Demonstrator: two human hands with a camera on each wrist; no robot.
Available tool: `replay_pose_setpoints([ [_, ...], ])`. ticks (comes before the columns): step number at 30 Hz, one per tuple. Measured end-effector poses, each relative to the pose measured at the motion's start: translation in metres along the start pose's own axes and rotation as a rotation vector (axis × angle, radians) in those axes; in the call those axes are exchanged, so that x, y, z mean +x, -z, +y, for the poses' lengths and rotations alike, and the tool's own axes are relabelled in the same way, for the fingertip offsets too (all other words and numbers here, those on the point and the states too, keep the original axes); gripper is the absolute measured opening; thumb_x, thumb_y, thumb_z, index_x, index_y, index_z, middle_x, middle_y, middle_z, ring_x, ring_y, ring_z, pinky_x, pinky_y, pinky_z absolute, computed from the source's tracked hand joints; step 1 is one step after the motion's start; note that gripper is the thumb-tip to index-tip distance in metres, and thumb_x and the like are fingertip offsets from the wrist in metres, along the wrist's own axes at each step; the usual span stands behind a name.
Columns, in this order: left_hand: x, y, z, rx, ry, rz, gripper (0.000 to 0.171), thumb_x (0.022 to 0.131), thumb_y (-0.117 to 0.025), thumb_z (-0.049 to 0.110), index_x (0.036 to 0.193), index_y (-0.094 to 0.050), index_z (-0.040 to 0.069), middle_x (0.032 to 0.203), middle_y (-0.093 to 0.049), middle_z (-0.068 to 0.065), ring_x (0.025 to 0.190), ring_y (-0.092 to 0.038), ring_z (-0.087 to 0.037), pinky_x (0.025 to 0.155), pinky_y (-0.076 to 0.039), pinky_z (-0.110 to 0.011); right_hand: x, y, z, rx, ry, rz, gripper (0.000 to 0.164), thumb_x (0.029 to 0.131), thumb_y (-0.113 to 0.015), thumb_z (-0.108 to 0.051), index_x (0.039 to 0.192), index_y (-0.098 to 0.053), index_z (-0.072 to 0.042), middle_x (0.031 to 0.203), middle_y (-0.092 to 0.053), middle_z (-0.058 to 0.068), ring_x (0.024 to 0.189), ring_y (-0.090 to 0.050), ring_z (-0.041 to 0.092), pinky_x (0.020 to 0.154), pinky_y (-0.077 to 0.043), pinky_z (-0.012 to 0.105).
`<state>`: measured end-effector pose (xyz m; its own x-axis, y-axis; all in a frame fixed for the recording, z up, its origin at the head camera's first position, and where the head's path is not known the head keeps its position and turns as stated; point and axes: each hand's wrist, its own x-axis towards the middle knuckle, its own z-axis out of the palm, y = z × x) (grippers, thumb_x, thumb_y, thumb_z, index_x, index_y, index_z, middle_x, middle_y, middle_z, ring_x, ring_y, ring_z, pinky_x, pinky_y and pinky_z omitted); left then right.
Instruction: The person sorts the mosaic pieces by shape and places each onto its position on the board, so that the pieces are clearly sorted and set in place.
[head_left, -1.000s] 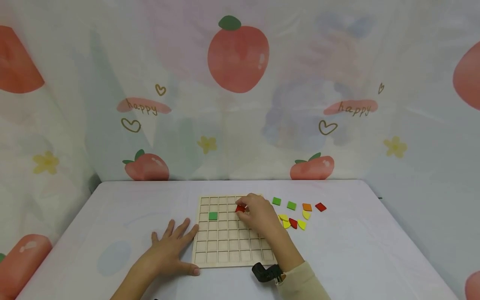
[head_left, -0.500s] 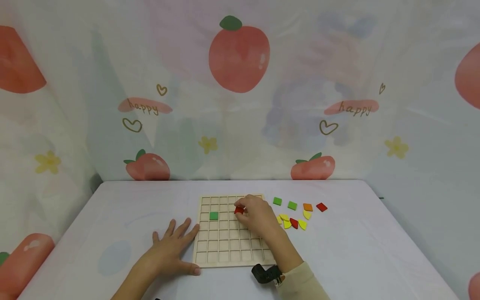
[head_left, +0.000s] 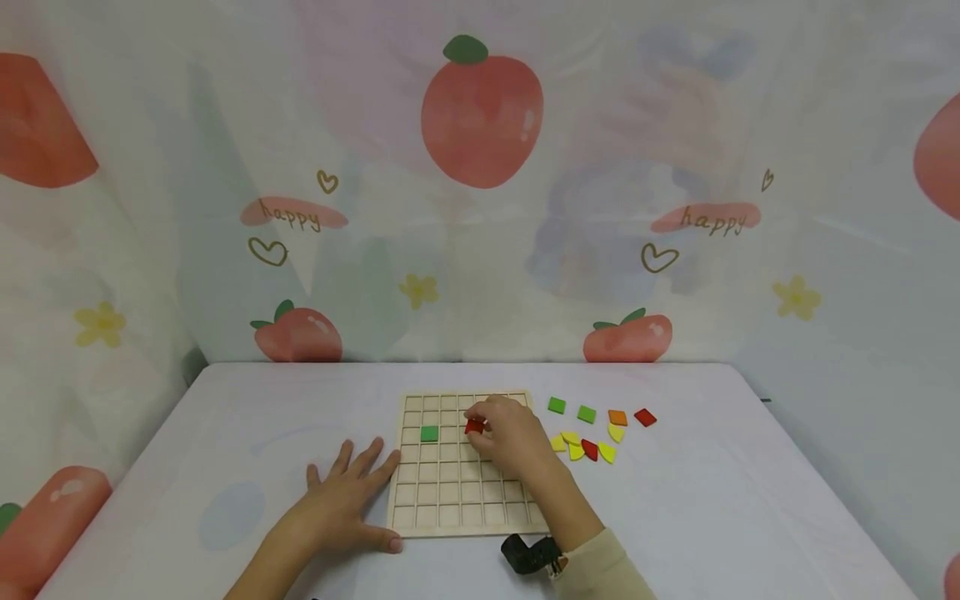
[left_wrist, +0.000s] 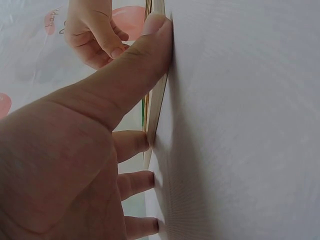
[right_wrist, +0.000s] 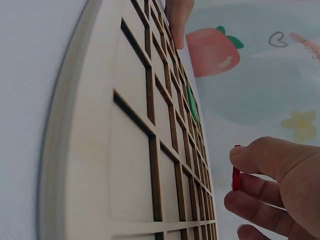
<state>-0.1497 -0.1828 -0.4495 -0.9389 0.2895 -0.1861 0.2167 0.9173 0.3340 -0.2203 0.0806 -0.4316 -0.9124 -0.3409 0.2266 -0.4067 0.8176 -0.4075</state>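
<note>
A wooden grid board (head_left: pixel 448 493) lies on the table, with one green square tile (head_left: pixel 429 433) set in a cell toward its upper left. My left hand (head_left: pixel 341 504) is spread at the board's left side; in the left wrist view its thumb and forefinger touch the board's edge. Above the upper middle cells, my right hand (head_left: pixel 513 437) pinches a red tile (head_left: pixel 474 426) between thumb and fingers. Seen from the right wrist, the red tile (right_wrist: pixel 236 172) is held apart from the board. Part of the board's right side is hidden beneath the right hand and forearm.
Right of the board lie loose tiles: two green squares (head_left: pixel 557 405), an orange one (head_left: pixel 617 417), a red diamond (head_left: pixel 645 417), several yellow pieces (head_left: pixel 607 452) and another red piece (head_left: pixel 589 450). A printed curtain (head_left: pixel 480 275) stands behind the table.
My right hand has shifted slightly left and nearer with the red tile in its fingers. The left hand stays in place at the board's edge.
</note>
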Motion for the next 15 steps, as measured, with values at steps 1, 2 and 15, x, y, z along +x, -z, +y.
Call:
replay_pose_setpoints([
  [1, -0.0001, 0.0002, 0.0003, 0.000, -0.001, 0.000, 0.118, 0.055, -0.077, 0.078, 0.155, -0.037, 0.028, 0.165, -0.024, -0.009, 0.149, -0.009, -0.052, 0.098, -0.005, -0.087, -0.0004, -0.0001, -0.0002, -0.001, 0.001, 0.000, 0.025, 0.088, -0.075, -0.023, 0.113, -0.075, -0.016, 0.101, -0.070, -0.002, 0.083, -0.063, 0.010, 0.073, -0.054, 0.028],
  [2, -0.0002, 0.0003, 0.0006, 0.001, -0.001, 0.001, 0.118, 0.055, -0.077, 0.078, 0.155, -0.037, 0.028, 0.165, -0.024, -0.009, 0.149, -0.009, -0.052, 0.098, -0.006, -0.087, -0.0006, -0.0004, -0.0003, -0.001, 0.004, 0.002, 0.025, 0.088, -0.075, -0.023, 0.113, -0.075, -0.016, 0.101, -0.070, -0.002, 0.083, -0.063, 0.011, 0.073, -0.054, 0.028],
  [15, -0.0013, 0.0003, 0.0005, 0.010, -0.008, 0.002, 0.117, 0.056, -0.077, 0.078, 0.155, -0.038, 0.027, 0.165, -0.026, -0.009, 0.149, -0.010, -0.053, 0.097, -0.007, -0.088, 0.0000, -0.0080, -0.0030, -0.017, 0.072, -0.005, 0.022, 0.087, -0.074, -0.020, 0.109, -0.076, -0.014, 0.100, -0.070, -0.001, 0.082, -0.062, 0.012, 0.074, -0.053, 0.030],
])
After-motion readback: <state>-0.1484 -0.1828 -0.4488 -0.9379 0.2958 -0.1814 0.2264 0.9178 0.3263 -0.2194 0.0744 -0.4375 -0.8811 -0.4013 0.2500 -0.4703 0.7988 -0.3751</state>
